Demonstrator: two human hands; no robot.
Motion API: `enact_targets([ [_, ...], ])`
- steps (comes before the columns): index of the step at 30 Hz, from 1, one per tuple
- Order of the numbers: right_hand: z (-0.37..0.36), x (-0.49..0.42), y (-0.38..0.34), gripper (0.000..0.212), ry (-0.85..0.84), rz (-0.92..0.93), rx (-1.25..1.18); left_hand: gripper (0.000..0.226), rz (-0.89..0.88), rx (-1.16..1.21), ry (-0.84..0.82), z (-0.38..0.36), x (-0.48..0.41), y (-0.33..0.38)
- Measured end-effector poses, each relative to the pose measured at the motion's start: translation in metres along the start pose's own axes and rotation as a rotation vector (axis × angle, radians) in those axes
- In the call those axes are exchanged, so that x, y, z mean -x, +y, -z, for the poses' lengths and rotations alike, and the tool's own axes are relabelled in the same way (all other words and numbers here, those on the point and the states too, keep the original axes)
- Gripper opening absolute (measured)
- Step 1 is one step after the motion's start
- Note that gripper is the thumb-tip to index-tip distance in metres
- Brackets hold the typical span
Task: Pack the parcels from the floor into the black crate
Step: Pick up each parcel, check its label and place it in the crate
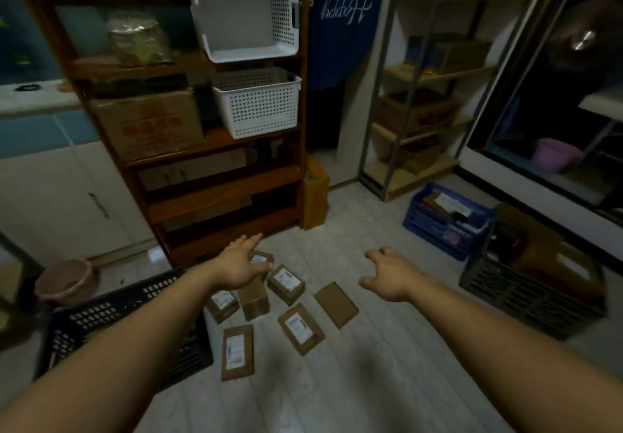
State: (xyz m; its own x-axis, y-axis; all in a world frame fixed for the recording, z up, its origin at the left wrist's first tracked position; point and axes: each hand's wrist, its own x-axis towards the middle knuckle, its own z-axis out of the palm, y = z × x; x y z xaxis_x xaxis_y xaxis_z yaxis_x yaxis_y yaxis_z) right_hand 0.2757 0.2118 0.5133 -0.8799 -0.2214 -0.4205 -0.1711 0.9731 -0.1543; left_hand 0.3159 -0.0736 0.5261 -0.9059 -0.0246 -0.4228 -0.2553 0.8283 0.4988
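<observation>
Head view: a person stretches both arms over seven brown parcels [286,282] scattered on the pale floor [371,365] in front of a wooden shelf unit [215,193]. The left hand [241,265] is over the far parcel [260,259] of the cluster, fingers spread, grip apart, nothing in it. The right hand [387,276] is just right of the cluster, fingers loosely curled, grip apart & empty too. The black crate [111,314] sits on the floor at the person's left, just beside the parcels & partly under the left forearm. Its inside is dark and mostly hidden, so what it holds can't be told. A second dark crate [526,284] w/ cardboard boxes in it & a blue crate [445,220] stand well apart at right. Progress, judged from the layout: packing looks at or near its start. Every parcel in view lies on the floor; most show a white label face-up, two show plain brown. None is in hand. Left to do: approx. the whole job, i.e. lift each parcel & set it in the black crate.
</observation>
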Motion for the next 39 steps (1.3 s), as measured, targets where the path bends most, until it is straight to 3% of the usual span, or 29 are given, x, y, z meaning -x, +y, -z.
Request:
enact_targets([
  [21, 0.025, -0.244, 0.076, 0.077, -0.229, -0.095, -0.268, 0.072, 0.117, 0.187, -0.218, -0.035, -0.292, 0.047],
  [28, 0.027, -0.33, 0.12, 0.075, -0.328, 0.038, -0.13, 0.072, 0.298, 0.396, -0.172, -0.065, -0.337, 0.066],
  [33, 0.021, -0.399, 0.167, 0.075, -0.477, 0.208, -0.018, 0.065, 0.527, 0.588, 0.036, -0.105, -0.371, 0.094],
  [39, -0.028, -0.477, 0.219, 0.072, -0.593, 0.225, -0.028, 0.058, 0.71, 0.728, -0.039, -0.202, -0.417, 0.108],
])
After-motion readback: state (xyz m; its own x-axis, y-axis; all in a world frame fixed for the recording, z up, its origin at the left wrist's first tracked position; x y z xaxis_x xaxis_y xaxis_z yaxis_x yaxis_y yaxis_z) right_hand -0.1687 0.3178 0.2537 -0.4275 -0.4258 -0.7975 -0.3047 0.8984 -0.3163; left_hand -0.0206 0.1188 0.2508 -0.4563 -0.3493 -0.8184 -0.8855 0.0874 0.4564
